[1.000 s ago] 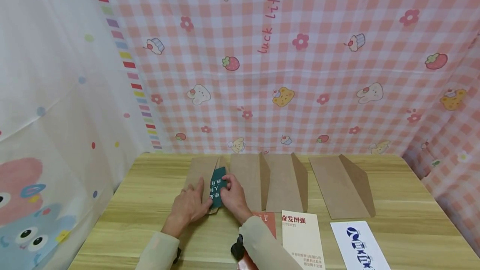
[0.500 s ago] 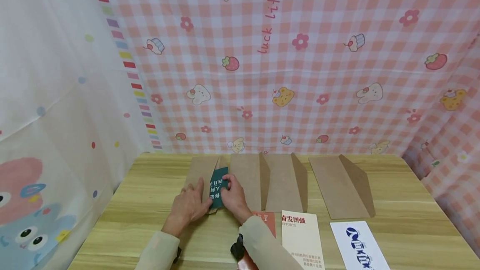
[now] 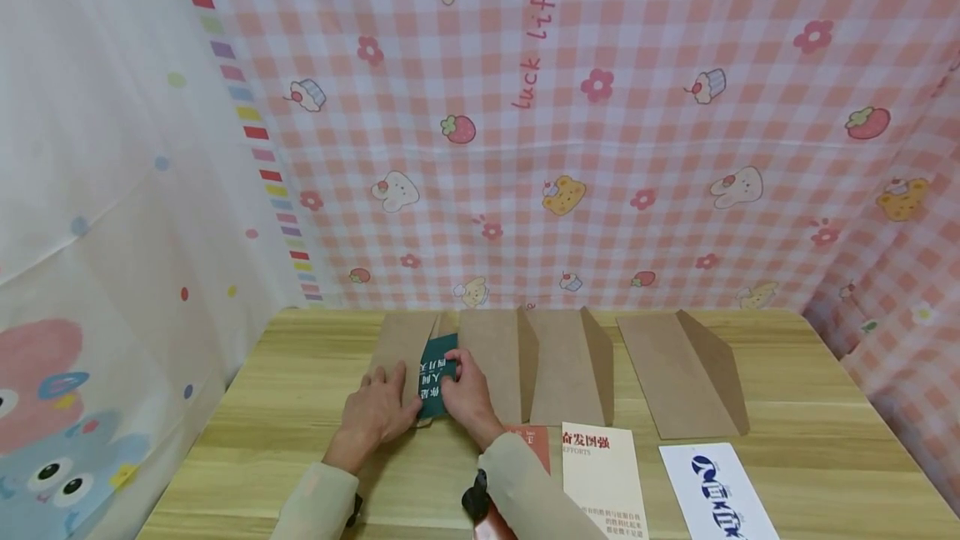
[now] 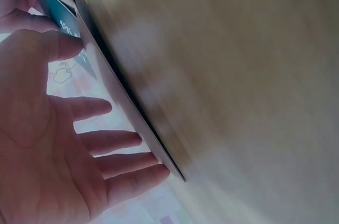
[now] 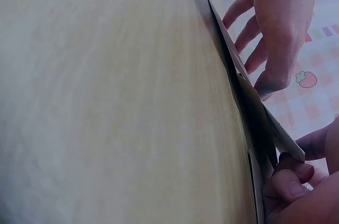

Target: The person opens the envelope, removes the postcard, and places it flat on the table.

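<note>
A dark green card (image 3: 432, 377) with white lettering lies partly inside the open side of the leftmost brown kraft envelope (image 3: 402, 335). My right hand (image 3: 470, 397) pinches the card by its right edge, fingertips curled over it. On the envelope's left part my left hand (image 3: 377, 413) rests with fingers spread, its thumb reaching to the card's lower left. In the left wrist view the left hand's fingers stretch along the envelope, while the card (image 4: 50, 4) stands at a slant above it. The right wrist view shows the right hand (image 5: 296, 192) with fingers bent at the card's edge.
Three more brown envelopes, one here (image 3: 489, 348), another beside it (image 3: 558, 365) and one further right (image 3: 678, 373), lie with flaps spread. In front are a red card (image 3: 534, 444) partly under the right sleeve, a cream card (image 3: 602, 477) and a white card (image 3: 716, 490).
The green card has shifted slightly right, and more of its lettering shows beside the envelope's edge. Both hands keep nearly the same place.
</note>
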